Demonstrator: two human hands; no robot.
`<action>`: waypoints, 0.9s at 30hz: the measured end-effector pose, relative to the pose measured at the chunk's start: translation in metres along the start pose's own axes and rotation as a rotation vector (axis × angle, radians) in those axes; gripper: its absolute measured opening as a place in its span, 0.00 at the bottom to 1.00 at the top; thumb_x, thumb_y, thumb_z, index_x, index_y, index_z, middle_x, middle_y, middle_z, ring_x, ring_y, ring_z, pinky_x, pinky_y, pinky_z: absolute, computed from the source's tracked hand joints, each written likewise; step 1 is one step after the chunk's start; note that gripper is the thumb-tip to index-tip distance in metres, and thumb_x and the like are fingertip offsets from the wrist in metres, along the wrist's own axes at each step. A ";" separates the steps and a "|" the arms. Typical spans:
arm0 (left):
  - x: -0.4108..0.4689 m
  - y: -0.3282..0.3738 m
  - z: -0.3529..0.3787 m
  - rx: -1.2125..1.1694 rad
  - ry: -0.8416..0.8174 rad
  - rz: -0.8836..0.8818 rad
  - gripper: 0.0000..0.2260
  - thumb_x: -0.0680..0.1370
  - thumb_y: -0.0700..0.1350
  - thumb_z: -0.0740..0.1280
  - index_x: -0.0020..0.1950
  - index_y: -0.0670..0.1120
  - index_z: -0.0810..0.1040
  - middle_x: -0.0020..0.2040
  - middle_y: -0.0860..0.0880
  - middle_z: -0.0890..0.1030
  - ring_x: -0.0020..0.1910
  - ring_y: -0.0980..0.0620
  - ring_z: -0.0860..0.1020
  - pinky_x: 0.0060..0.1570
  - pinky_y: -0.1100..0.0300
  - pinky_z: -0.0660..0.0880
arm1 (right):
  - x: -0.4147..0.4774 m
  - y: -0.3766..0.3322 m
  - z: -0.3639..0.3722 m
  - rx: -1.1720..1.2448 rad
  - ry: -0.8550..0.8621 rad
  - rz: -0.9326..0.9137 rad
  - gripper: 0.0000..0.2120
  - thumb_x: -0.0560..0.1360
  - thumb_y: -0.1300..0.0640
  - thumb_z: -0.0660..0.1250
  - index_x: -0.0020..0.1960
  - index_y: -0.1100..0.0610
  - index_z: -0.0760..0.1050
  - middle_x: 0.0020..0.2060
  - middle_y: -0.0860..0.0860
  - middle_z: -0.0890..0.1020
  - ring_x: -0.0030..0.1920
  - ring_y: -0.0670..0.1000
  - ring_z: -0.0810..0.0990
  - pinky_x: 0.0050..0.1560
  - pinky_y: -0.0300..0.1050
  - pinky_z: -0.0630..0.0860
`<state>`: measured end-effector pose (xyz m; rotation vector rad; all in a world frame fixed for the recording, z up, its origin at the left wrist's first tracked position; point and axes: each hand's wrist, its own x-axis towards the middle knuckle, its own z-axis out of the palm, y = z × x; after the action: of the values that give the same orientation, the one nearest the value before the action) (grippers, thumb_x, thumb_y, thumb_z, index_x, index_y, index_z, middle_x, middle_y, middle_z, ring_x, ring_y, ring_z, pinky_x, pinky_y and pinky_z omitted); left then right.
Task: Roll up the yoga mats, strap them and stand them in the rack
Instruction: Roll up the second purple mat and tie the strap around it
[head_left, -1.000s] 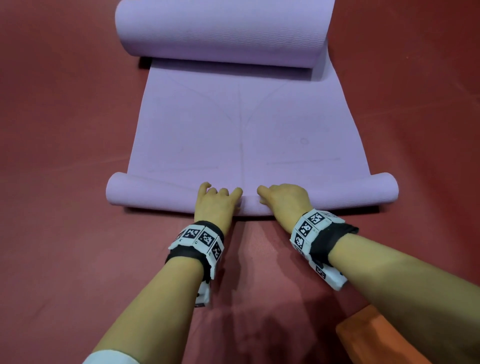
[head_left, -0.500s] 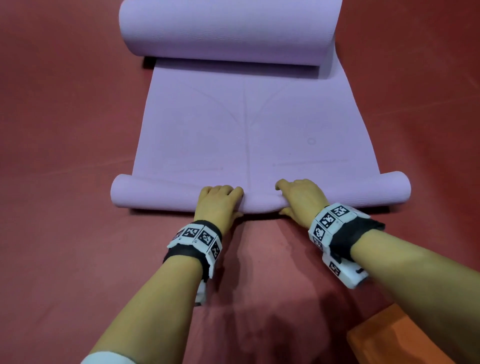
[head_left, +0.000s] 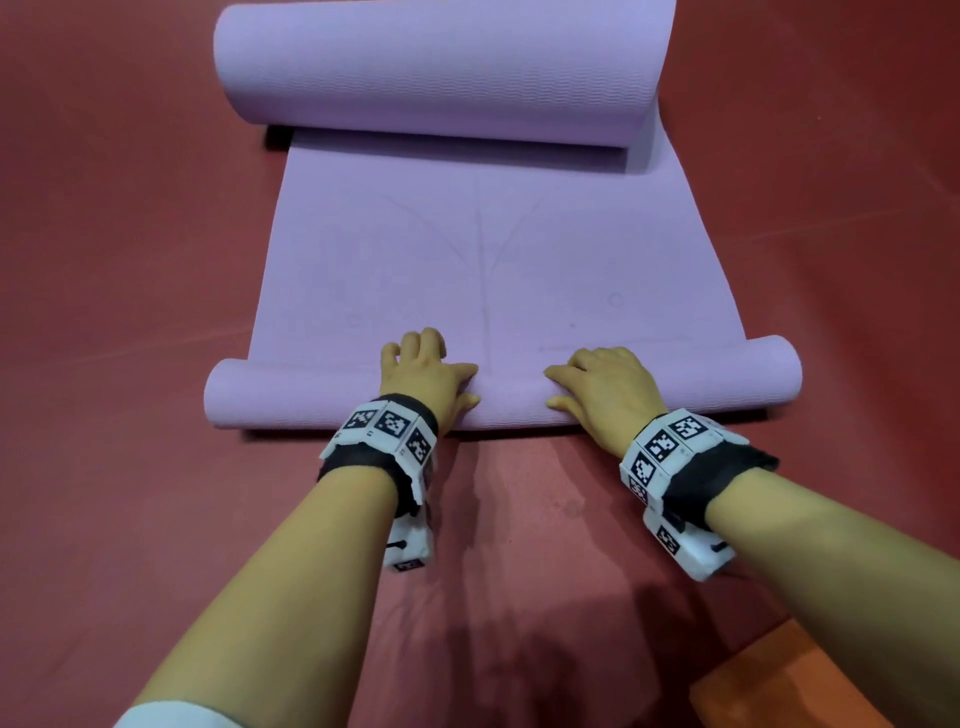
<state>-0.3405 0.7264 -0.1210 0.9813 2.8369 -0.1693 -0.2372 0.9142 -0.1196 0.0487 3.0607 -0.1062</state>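
A lilac yoga mat (head_left: 493, 249) lies flat on the red floor, with a thick rolled part (head_left: 441, 67) at its far end. Its near end is curled into a thin roll (head_left: 291, 395) that runs left to right. My left hand (head_left: 423, 379) lies over the middle of this thin roll, fingers on top and thumb on the near side. My right hand (head_left: 608, 389) holds the same roll just to the right, also fingers over it and thumb in front. Both wrists wear bands with black-and-white markers. No strap or rack is in view.
Red floor (head_left: 130, 260) surrounds the mat on all sides. An orange block (head_left: 779, 686) sits at the bottom right corner, near my right forearm.
The near roll has moved a little away from me and grown slightly thicker. My left fingers have reached further over its top, and my right hand has shifted to the right along it.
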 end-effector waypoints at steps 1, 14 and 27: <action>0.003 0.002 -0.003 0.029 0.018 -0.008 0.21 0.77 0.58 0.62 0.69 0.56 0.68 0.63 0.46 0.70 0.64 0.44 0.66 0.62 0.50 0.59 | 0.003 -0.001 -0.003 -0.029 0.005 0.022 0.22 0.78 0.47 0.62 0.68 0.56 0.70 0.53 0.56 0.80 0.55 0.59 0.76 0.57 0.50 0.65; -0.016 0.008 0.035 -0.079 0.276 0.112 0.18 0.72 0.58 0.60 0.34 0.45 0.74 0.30 0.46 0.78 0.27 0.45 0.77 0.35 0.56 0.73 | -0.012 -0.009 0.026 0.059 0.096 -0.098 0.19 0.70 0.40 0.60 0.40 0.56 0.76 0.50 0.55 0.83 0.45 0.55 0.82 0.48 0.47 0.76; -0.007 -0.017 0.030 -0.070 0.423 0.079 0.34 0.62 0.72 0.62 0.55 0.48 0.80 0.55 0.39 0.75 0.55 0.43 0.67 0.57 0.47 0.57 | 0.031 0.017 -0.001 0.198 0.055 0.018 0.26 0.67 0.37 0.70 0.60 0.49 0.77 0.64 0.53 0.70 0.65 0.55 0.67 0.65 0.50 0.58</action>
<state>-0.3427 0.7038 -0.1484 1.2399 3.1378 0.1663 -0.2675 0.9320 -0.1223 0.0928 3.0922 -0.4126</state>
